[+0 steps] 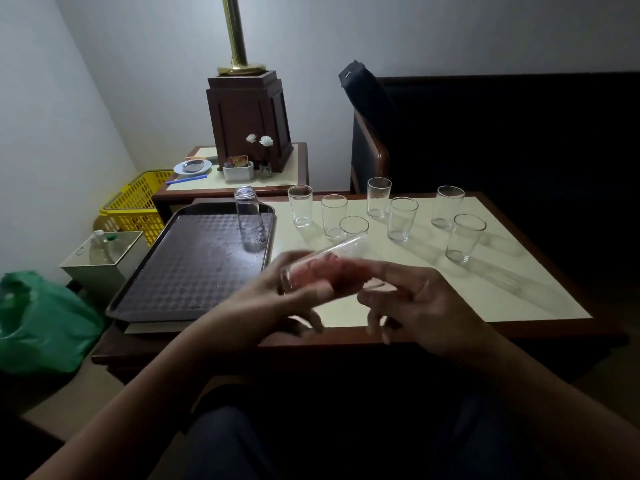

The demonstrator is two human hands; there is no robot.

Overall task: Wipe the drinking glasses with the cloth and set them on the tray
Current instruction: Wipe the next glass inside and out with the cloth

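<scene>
Mid-frame, the left hand (277, 301) clasps a glass (348, 248) sideways, so its mouth faces the right hand (426, 306) working the pink cloth (329, 271) inside; that grip is too blurred to tell.

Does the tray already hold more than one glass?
No, a single upside-down glass stands on the tray, near its far right corner.

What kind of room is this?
Probably a hotel room or lounge: a brass lamp stands on a side table beside a holder of sachets, with a dark armchair nearby.
</scene>
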